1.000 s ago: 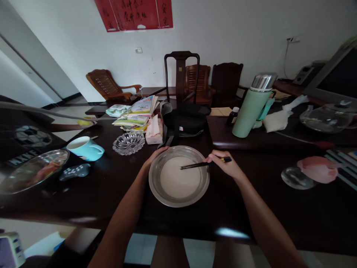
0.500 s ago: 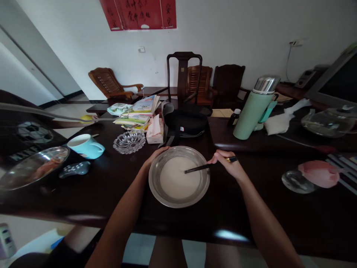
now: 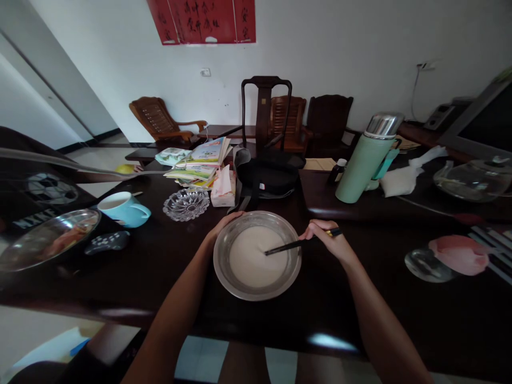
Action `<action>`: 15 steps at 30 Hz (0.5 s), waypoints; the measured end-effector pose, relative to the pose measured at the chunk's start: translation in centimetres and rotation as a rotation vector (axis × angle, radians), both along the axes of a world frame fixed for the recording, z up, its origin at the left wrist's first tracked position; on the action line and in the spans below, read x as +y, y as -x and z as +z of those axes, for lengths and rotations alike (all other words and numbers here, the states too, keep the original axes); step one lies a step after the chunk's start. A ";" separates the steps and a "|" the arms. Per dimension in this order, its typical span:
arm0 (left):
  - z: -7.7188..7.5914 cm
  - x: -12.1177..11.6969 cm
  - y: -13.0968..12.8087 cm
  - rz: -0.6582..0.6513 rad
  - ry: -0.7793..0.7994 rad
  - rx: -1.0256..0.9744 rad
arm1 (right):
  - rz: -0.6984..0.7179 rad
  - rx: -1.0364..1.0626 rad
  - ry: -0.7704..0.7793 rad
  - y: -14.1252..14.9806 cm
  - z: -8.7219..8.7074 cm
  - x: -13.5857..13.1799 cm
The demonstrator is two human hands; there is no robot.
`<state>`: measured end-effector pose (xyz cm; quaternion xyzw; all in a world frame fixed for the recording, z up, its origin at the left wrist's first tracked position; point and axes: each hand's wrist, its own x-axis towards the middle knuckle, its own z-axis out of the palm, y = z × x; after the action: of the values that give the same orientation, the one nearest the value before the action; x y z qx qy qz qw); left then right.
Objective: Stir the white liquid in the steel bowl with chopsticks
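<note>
A round metal bowl [image 3: 224, 269] holding a pale, smooth batter [image 3: 252, 261] sits on the dark table in front of me. My left hand [image 3: 223, 223] curls around the bowl's far left rim and steadies it. My right hand [image 3: 326, 239] is closed on a pair of dark chopsticks [image 3: 286, 246] just off the bowl's right rim. The chopstick tips dip into the batter right of its middle.
To the left lie a blue mug [image 3: 124, 209], a glass ashtray [image 3: 186, 204], a metal dish [image 3: 48, 240] and a remote [image 3: 107, 241]. Behind the bowl are books [image 3: 200, 162], a tissue pack [image 3: 223, 186] and a black bag [image 3: 268, 173]. A green thermos [image 3: 365, 159], a glass teapot [image 3: 472, 178] and a pink object [image 3: 460, 255] stand to the right.
The chopstick tips have slid a little to the right and lower in the batter. My left hand has kept its hold on the rim. The camera has tilted slightly.
</note>
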<state>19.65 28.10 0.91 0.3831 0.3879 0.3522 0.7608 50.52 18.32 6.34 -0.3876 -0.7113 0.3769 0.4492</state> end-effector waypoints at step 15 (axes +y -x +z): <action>0.5 -0.3 -0.2 0.024 -0.030 0.029 | 0.022 0.074 0.053 -0.7 0.3 -0.3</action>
<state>19.83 27.76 1.44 0.3947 0.3983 0.3614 0.7450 51.20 18.05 6.59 -0.3774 -0.6881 0.4147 0.4606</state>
